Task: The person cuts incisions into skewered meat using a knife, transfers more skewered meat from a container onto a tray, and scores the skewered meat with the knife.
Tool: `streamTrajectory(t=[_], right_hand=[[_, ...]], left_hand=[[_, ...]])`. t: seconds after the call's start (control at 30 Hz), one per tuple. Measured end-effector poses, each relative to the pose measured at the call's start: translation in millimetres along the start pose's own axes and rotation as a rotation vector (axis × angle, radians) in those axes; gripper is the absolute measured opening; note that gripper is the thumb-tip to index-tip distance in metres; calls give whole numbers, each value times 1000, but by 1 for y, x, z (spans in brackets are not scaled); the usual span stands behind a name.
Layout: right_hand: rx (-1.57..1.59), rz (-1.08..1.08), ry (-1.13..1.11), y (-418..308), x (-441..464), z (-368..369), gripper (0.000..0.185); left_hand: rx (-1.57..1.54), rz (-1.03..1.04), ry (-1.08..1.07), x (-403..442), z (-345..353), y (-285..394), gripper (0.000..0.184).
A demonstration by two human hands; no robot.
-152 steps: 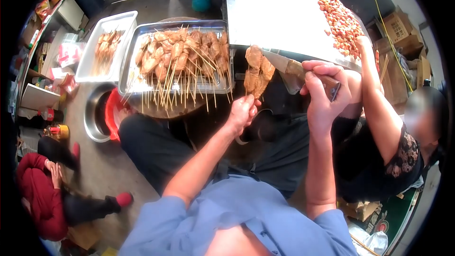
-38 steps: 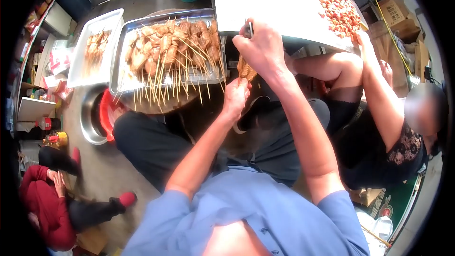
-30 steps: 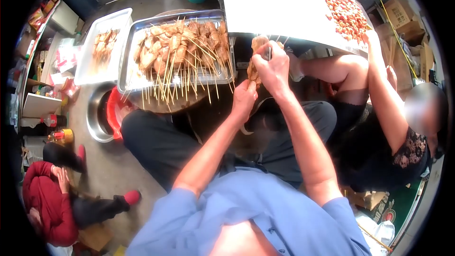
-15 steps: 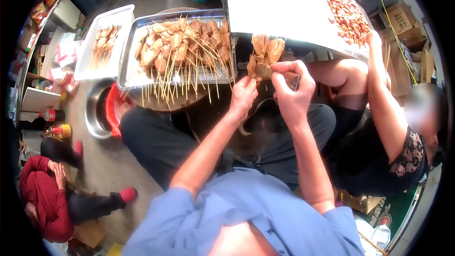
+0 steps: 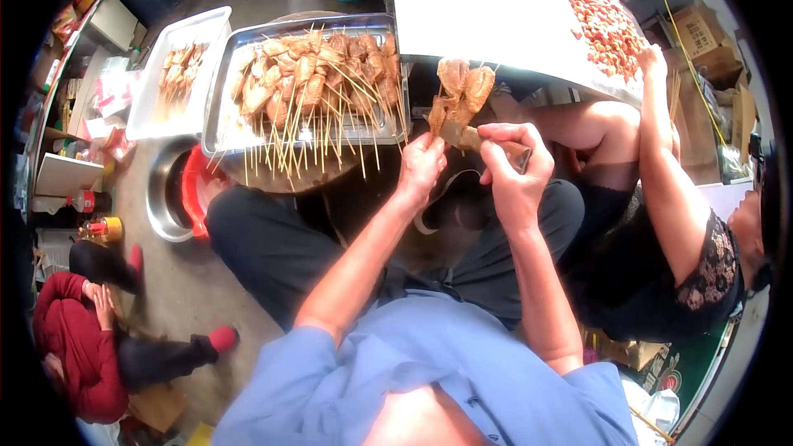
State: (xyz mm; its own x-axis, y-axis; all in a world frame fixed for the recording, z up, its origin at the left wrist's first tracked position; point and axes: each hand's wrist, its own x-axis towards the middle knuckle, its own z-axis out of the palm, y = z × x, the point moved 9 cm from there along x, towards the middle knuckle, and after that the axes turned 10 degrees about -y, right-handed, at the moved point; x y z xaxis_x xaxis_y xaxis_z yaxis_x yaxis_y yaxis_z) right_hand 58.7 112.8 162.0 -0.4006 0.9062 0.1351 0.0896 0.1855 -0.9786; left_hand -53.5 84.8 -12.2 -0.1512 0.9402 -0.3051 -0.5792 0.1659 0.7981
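Observation:
My left hand [image 5: 423, 167] is closed on the lower end of skewered meat [image 5: 467, 89], whose brown pieces fan out above the fingers. In my right hand [image 5: 519, 167] is a knife [image 5: 464, 137], gripped by its wooden handle. Its blade lies against the lower part of the meat, just above my left fingers. To the left, a metal tray [image 5: 216, 128] holds a pile of brown meat skewers, their sticks pointing toward me. A white tray [image 5: 149, 120] beside it holds several more skewers.
A metal table [image 5: 479, 8] bears small reddish pieces [image 5: 599, 21] and some sticks. At the right sits a person in black [image 5: 661, 272], one hand at those pieces. Another person in red [image 5: 78, 347] sits lower left. A steel basin [image 5: 161, 198] and red basin [image 5: 197, 190] stand on the floor.
Over the last second, my right hand has moved right and down from the meat, and the knife blade now shows across its base. The meat has fanned open. My left hand keeps its hold.

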Motion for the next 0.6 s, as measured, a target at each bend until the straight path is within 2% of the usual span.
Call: streamTrajectory(t=[0.1, 0.17, 0.27, 0.33, 0.37, 0.4, 0.53, 0.6], right_hand=[[-86, -93, 26, 5, 8, 4, 8], [-129, -42, 23, 19, 20, 13, 7], [-185, -53, 1, 35, 35, 18, 7], [-67, 42, -47, 33, 33, 17, 6], [-66, -12, -52, 22, 30, 14, 6], [-80, 31, -70, 11, 25, 11, 7], [-7, -24, -32, -26, 9, -15, 8], [68, -176, -6, -38, 4, -27, 15]], left_hand=[[3, 27, -16, 2, 0, 0, 16], [-16, 62, -33, 1, 1, 2, 16], [36, -4, -1, 1, -4, -2, 17], [58, 13, 1, 0, -5, 0, 18], [54, 9, 5, -2, -6, -2, 18], [41, 10, -2, -2, -5, -2, 18], [5, 33, -23, 1, -4, 0, 19], [5, -9, -44, 2, -5, -5, 20]])
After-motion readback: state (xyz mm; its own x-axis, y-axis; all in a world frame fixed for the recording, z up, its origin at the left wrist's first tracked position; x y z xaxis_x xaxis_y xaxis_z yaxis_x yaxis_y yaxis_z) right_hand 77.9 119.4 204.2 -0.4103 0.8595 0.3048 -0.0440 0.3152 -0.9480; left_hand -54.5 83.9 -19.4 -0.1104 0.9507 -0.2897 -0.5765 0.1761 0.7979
